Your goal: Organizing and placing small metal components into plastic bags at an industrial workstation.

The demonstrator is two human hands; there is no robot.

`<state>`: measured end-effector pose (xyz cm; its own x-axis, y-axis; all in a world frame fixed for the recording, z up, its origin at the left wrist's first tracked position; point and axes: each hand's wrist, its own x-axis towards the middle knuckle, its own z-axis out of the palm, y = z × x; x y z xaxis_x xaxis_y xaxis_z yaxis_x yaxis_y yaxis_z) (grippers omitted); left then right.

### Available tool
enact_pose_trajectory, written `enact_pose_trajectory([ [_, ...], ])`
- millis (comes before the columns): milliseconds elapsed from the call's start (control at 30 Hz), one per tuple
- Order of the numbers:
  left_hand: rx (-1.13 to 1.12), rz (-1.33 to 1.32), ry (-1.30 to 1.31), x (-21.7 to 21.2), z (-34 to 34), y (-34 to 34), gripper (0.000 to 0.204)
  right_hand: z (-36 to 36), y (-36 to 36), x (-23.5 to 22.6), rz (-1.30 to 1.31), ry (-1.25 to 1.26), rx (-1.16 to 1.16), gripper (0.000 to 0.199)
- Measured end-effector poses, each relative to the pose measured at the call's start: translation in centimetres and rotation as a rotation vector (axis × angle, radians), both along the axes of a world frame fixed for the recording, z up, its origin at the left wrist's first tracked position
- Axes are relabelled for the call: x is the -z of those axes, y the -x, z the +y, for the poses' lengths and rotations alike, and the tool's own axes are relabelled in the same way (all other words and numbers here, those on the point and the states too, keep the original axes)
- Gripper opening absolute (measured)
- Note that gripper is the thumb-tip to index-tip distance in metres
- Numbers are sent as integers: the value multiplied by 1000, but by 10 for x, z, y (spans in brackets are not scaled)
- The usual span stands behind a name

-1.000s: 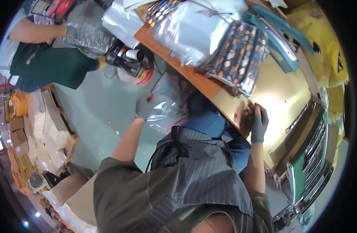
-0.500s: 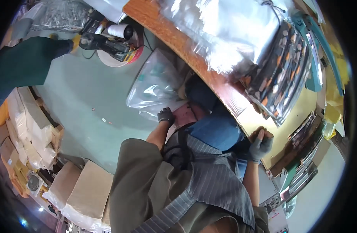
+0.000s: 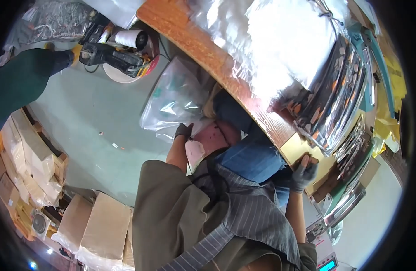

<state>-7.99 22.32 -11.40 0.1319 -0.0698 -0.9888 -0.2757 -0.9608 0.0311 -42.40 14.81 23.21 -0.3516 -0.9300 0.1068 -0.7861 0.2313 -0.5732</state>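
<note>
My left hand, in a dark fingerless glove, is low on the left with its fingers bent in. It lies against the lower edge of a clear plastic bag on the floor; whether it grips the film is hard to see. Beside it are a pink seat-like surface and a pale pink piece. My right hand, in a grey fingerless glove, is curled at the table's near edge, thumb against the fingers. Anything inside that grasp is hidden. On the wooden table lies a stack of dark patterned packets in clear film.
Shiny plastic bags cover the tabletop. A tub holds a power tool and a white roll. A co-worker's green-clad leg stands at left. Cardboard boxes line the lower left.
The view has shifted slightly. My left hand's fingers are drawn in more, and more of the pale pink piece shows beside it. My right hand stays at the table edge.
</note>
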Motion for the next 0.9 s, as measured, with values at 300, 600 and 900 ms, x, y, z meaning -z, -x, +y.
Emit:
enact_pose_trajectory([
  [300,18,-257,-389,66,100,-15,66,3,5,-5,97,-53,107,23],
  [600,-947,-284,110,24,39,-36,19,21,25,-3,-43,-175,284,24],
  [900,-1042,-309,731,-262,-30,-119,23,-45,-197,-64,-137,-29,-975,72],
])
